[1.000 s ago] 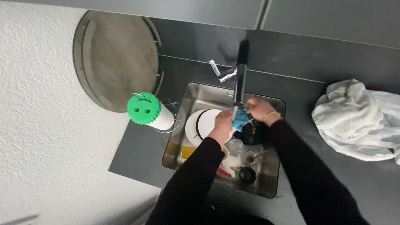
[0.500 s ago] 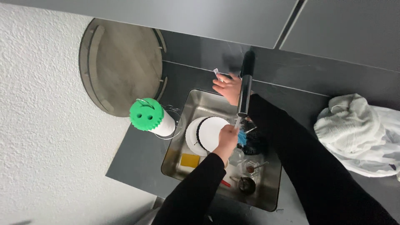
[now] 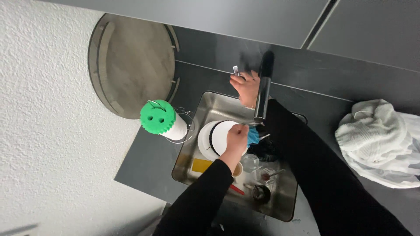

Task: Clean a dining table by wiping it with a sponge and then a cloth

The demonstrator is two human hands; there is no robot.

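Observation:
My left hand (image 3: pixel 236 139) is over the steel sink (image 3: pixel 288 209), closed on a blue cloth (image 3: pixel 252 135) just under the spout of the dark tap (image 3: pixel 262 94). A white plate with a dark rim (image 3: pixel 213 140) stands in the basin right beside that hand. My right hand (image 3: pixel 245 87) reaches behind the tap and its fingers grip the small metal tap lever (image 3: pixel 236 70). My right forearm, in a black sleeve, crosses over the right half of the sink and hides part of it.
In the basin lie a yellow sponge (image 3: pixel 201 165), a clear glass (image 3: pixel 250 162), small cups (image 3: pixel 261 192) and a red utensil (image 3: pixel 236 189). A green round sponge on a white bottle (image 3: pixel 158 118) stands left of the sink. A round board (image 3: pixel 131 65) leans behind; a white towel (image 3: pixel 380 140) lies right.
My right hand left the blue cloth in the sink and moved up to the tap lever. My left hand stayed under the spout with the cloth.

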